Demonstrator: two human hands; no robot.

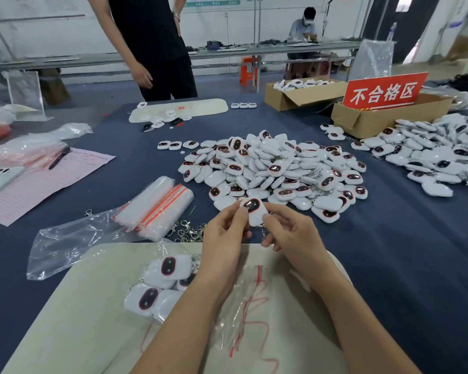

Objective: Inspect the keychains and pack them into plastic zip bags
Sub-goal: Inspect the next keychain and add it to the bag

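A red sign stands at a cardboard box, and a pink form lies at the left.

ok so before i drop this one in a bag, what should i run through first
1. Grip: left hand and right hand both pinch the keychain at its edges: ok.
2. Dark face turned up toward you for inspection: ok.
3. Scratches or marks on the face, and the state of the back: cannot tell, too small and hidden.
4. Chain and ring attached: cannot tell, the hands cover the lower end.
5. Empty zip bag at hand: one lies on the beige mat between your forearms: ok. Whether its mouth is open: cannot tell.
6. Reject box with the red sign available to the far right: ok.
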